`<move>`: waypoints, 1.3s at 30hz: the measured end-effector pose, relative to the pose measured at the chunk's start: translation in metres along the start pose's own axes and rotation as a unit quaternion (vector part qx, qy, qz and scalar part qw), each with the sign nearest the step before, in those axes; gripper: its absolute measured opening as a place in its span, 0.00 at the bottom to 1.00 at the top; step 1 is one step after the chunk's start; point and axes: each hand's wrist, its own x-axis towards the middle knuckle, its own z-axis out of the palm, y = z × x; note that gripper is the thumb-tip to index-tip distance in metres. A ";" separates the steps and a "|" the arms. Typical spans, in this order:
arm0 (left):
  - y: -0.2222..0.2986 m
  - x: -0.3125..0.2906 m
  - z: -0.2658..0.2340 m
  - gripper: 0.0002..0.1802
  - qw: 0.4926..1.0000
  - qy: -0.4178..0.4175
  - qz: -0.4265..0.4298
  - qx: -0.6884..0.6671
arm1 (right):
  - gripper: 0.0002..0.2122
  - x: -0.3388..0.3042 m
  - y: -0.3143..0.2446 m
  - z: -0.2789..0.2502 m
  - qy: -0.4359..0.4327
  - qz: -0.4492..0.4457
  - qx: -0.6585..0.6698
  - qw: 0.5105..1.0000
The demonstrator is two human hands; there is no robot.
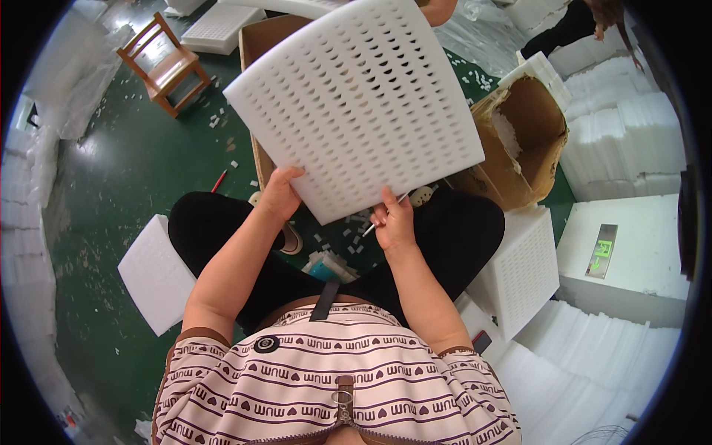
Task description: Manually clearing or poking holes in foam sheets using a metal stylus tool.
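Note:
A large white foam sheet (pixel 356 111) with rows of half-round holes is held up tilted in front of me. My left hand (pixel 282 193) is closed on its lower left edge, the thumb lying over the top face. At its near edge, my right hand (pixel 394 221) has a thin silvery pen-like tool (pixel 368 231) between its curled fingers, with a finger touching the foam. Whether the tool is a pen or a blade, I cannot tell. Small white foam bits (pixel 324 239) lie on the floor below the sheet.
A brown cardboard box (pixel 262 159) stands behind the sheet, and a torn open carton (pixel 545 111) at right. Foam blocks lie beside both legs: a plain one (pixel 157 273) and a perforated one (pixel 523 271). A small wooden chair (pixel 167 70) stands far left. Another person's arm (pixel 437 10) shows beyond.

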 end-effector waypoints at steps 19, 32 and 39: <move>0.054 -0.136 0.173 0.13 0.855 -0.453 0.165 0.190 | 0.07 -0.005 -0.064 -0.018 0.050 0.162 0.310 0.936; 0.068 -0.186 0.249 0.17 0.708 -0.688 -0.029 -0.158 | 0.08 0.003 -0.050 -0.016 0.009 -0.057 -0.026 0.998; 0.074 -0.184 0.257 0.14 0.725 -0.660 -0.007 -0.194 | 0.06 0.012 -0.051 -0.026 0.009 -0.005 0.045 0.999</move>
